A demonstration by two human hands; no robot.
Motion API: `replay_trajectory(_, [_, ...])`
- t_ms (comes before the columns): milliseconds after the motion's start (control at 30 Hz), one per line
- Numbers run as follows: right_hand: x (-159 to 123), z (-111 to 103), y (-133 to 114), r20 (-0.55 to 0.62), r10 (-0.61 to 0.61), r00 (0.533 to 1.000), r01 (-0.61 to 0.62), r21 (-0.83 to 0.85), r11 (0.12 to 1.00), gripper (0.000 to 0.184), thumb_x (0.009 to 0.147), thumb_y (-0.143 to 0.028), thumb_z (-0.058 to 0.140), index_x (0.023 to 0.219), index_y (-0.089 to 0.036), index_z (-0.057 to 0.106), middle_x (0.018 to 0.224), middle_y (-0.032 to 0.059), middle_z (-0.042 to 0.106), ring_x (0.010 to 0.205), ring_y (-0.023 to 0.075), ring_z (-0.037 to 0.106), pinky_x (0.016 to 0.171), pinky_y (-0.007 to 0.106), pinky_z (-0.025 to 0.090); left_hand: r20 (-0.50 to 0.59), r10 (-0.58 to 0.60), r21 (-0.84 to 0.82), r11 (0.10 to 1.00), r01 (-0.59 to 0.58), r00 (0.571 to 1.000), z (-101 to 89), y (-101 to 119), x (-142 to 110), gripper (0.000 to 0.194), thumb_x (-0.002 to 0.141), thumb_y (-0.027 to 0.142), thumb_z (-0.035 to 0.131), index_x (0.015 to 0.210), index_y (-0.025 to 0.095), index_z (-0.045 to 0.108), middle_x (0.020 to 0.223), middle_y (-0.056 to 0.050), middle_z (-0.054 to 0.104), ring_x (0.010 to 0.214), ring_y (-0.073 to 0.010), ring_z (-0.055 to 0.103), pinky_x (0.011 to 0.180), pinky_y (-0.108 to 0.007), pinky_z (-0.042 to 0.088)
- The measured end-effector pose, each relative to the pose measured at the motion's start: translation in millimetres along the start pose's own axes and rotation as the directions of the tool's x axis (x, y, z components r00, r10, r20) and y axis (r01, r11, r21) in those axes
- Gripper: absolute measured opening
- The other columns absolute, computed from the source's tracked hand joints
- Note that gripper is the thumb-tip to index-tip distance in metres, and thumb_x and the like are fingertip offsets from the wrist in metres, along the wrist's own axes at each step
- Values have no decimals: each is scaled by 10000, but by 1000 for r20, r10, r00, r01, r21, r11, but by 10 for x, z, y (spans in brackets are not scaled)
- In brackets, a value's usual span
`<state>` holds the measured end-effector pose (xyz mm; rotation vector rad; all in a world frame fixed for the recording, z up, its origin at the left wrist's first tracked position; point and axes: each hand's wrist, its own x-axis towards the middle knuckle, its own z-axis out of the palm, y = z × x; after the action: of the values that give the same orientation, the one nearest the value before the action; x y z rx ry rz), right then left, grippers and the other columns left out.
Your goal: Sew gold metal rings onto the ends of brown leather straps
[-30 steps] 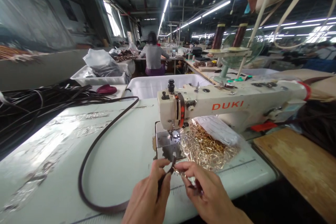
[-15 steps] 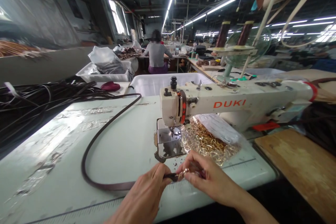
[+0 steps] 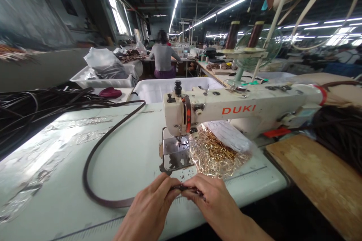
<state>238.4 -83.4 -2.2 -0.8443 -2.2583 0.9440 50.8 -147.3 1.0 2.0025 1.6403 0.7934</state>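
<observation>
My left hand [image 3: 151, 207] pinches the near end of a long dark brown leather strap [image 3: 93, 150]. The strap loops left over the pale green table [image 3: 65, 180] and runs back toward the far side. Touching the left hand, my right hand [image 3: 210, 197] is closed on the same strap end, where a small metal piece seems to sit between the fingers. Both hands work just in front of the needle plate [image 3: 175, 154] of a cream DUKI sewing machine [image 3: 232, 109]. A clear bag of gold metal rings [image 3: 217, 150] lies right of the plate, under the machine arm.
A heap of dark straps [image 3: 34, 109] covers the table's left side. White plastic bins [image 3: 166, 88] stand behind the machine. A wooden board [image 3: 316, 180] lies at the right. A green fan [image 3: 254, 51] and thread cones stand behind. Another person [image 3: 164, 58] sits at a far table.
Both hands have dropped lower and closer together over the strap end. The strap end, held upright a second ago, now lies flat between the fingers. The view has shifted slightly.
</observation>
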Motion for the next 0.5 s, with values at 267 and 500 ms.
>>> replay_trajectory(267, [0,-15,-22,-41,57,998,-57,14,998,206,925,-376,553,860,-200,638,803,1,664,747,148,603,674,242,396,-42,44,-43,998,-46,998,-34,73,8,192,976,283,404,1050,304,580,888,23,573,764,-106,601,706,-181,449])
replay_trajectory(500, [160,7,21,34,146,989,-149,93,984,352,950,-426,486,708,-179,554,598,-18,635,555,112,590,574,210,393,145,22,6,1000,-23,989,-198,26,269,219,955,299,403,919,238,610,872,-1,581,783,-138,583,711,-231,436])
